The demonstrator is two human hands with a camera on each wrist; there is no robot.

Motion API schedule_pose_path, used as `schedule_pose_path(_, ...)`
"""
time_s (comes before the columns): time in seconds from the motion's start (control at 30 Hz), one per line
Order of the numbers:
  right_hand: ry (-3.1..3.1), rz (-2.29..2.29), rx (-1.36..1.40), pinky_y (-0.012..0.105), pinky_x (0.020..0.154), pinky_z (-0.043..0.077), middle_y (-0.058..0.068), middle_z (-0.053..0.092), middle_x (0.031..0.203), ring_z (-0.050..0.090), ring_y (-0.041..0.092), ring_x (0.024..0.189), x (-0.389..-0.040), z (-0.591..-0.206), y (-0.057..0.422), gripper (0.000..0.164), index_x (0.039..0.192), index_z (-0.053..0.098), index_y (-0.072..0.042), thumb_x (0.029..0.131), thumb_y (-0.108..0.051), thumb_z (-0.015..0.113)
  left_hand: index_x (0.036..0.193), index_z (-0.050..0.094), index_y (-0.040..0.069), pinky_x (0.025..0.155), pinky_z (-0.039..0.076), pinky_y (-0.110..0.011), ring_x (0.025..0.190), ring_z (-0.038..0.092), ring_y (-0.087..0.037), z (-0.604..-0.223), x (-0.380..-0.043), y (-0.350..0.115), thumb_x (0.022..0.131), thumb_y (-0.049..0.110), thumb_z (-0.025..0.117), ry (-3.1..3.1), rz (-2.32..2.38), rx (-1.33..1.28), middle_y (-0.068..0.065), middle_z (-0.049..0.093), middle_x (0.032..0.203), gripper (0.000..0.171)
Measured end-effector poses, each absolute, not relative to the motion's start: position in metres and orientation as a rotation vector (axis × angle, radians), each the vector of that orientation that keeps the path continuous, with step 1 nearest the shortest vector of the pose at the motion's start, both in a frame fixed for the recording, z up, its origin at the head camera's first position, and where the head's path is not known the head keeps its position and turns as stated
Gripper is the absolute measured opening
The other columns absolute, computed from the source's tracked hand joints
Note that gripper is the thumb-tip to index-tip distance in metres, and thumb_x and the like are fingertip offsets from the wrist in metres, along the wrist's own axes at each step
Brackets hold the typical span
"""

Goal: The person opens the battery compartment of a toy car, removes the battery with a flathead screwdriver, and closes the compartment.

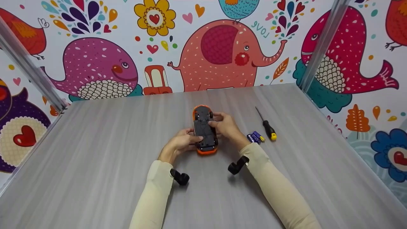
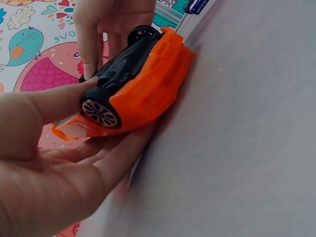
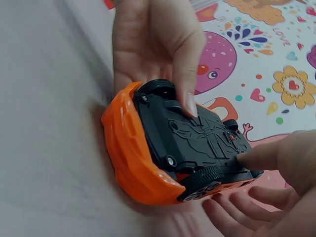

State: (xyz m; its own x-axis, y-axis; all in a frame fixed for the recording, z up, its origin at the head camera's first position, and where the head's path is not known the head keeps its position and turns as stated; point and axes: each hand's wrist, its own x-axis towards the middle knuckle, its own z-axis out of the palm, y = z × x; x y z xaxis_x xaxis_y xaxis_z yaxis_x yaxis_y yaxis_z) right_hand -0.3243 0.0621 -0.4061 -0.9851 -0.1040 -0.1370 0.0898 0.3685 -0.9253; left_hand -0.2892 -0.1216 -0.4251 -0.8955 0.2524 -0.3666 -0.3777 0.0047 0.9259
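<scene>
An orange toy car (image 1: 205,130) is held upside down over the table, its black underside turned up in the head view. My left hand (image 1: 182,141) grips its left side, thumb on the underside and fingers beneath the body. On the opposite side my right hand (image 1: 226,126) holds it, the thumb pressing the black base. The right wrist view shows the car's underside (image 3: 197,138) with moulded lines and screws near the orange end. A spoked wheel (image 2: 100,112) shows close to my left thumb in the left wrist view.
Right of the hands, several batteries (image 1: 255,137) lie together on the grey table (image 1: 111,159). Beside them is a screwdriver (image 1: 269,129) with a black and yellow handle, its shaft pointing away. Printed panels (image 1: 159,47) and metal posts (image 1: 321,47) bound the table's far side.
</scene>
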Motion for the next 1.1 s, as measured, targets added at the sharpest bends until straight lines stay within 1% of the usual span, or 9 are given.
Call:
schedule_pose_path(0.13,2.370,-1.703,0.046,0.041,0.102,0.051,0.015,0.058,0.139,0.062,0.027,0.119,-0.3254,-0.4081,0.0642,0.049,0.142,0.055,-0.010,0.095,-0.019,0.067,0.147,0.040,-0.003,0.090,0.056,-0.036,0.107,0.068,-0.022,-0.4249,-0.2896,-0.1208,0.095,0.000,0.062,1.857,1.941,-0.133,-0.024,0.061,0.135,0.056)
schedule_pose_path(0.23,2.337,-1.739,0.059,0.042,0.099,0.053,0.015,0.060,0.137,0.065,0.026,0.113,-0.3256,-0.4089,0.0652,0.047,0.140,0.057,-0.011,0.095,-0.019,0.068,0.147,0.040,-0.003,0.091,0.056,-0.036,0.107,0.068,-0.022,-0.4258,-0.2899,-0.1206,0.095,0.000,0.062,1.854,1.947,-0.130,-0.024,0.062,0.134,0.056)
schedule_pose_path(0.4,2.324,-1.757,0.062,0.037,0.085,0.058,0.016,0.062,0.132,0.069,0.022,0.098,-0.3258,-0.4094,0.0658,0.045,0.138,0.059,-0.011,0.094,-0.019,0.069,0.145,0.042,-0.003,0.093,0.056,-0.037,0.107,0.068,-0.021,-0.4260,-0.2906,-0.1209,0.095,0.000,0.062,1.857,1.944,-0.128,-0.022,0.063,0.133,0.054)
schedule_pose_path(0.5,2.314,-1.760,0.070,0.033,0.076,0.058,0.016,0.063,0.129,0.069,0.020,0.091,-0.3257,-0.4093,0.0656,0.045,0.137,0.059,-0.011,0.094,-0.019,0.069,0.145,0.041,-0.004,0.094,0.055,-0.038,0.107,0.068,-0.022,-0.4262,-0.2903,-0.1215,0.095,0.000,0.062,1.856,1.942,-0.124,-0.023,0.062,0.134,0.054)
schedule_pose_path(0.67,2.297,-1.778,0.077,0.031,0.071,0.057,0.016,0.065,0.123,0.069,0.018,0.084,-0.3261,-0.4095,0.0653,0.046,0.137,0.058,-0.010,0.093,-0.018,0.069,0.145,0.041,-0.002,0.092,0.056,-0.037,0.107,0.068,-0.022,-0.4264,-0.2904,-0.1220,0.095,0.000,0.062,1.842,1.949,-0.128,-0.023,0.061,0.136,0.054)
schedule_pose_path(0.8,2.282,-1.784,0.100,0.031,0.067,0.057,0.014,0.065,0.118,0.068,0.018,0.077,-0.3261,-0.4096,0.0648,0.046,0.137,0.058,-0.010,0.093,-0.017,0.070,0.148,0.039,-0.003,0.094,0.055,-0.037,0.109,0.067,-0.022,-0.4263,-0.2900,-0.1223,0.096,0.000,0.061,1.837,1.948,-0.100,-0.023,0.057,0.141,0.057)
schedule_pose_path(0.9,2.276,-1.775,0.120,0.031,0.064,0.056,0.013,0.065,0.116,0.067,0.018,0.075,-0.3264,-0.4103,0.0644,0.045,0.136,0.058,-0.011,0.093,-0.018,0.070,0.149,0.037,-0.003,0.097,0.054,-0.039,0.111,0.066,-0.023,-0.4261,-0.2892,-0.1223,0.096,0.000,0.061,1.840,1.944,-0.087,-0.023,0.054,0.144,0.058)
schedule_pose_path(1.1,2.307,-1.747,0.108,0.029,0.063,0.056,0.013,0.065,0.119,0.067,0.017,0.077,-0.3258,-0.4097,0.0629,0.041,0.134,0.059,-0.011,0.095,-0.018,0.068,0.149,0.038,-0.002,0.098,0.053,-0.039,0.112,0.067,-0.023,-0.4258,-0.2901,-0.1222,0.096,0.000,0.061,1.841,1.939,-0.110,-0.023,0.056,0.142,0.058)
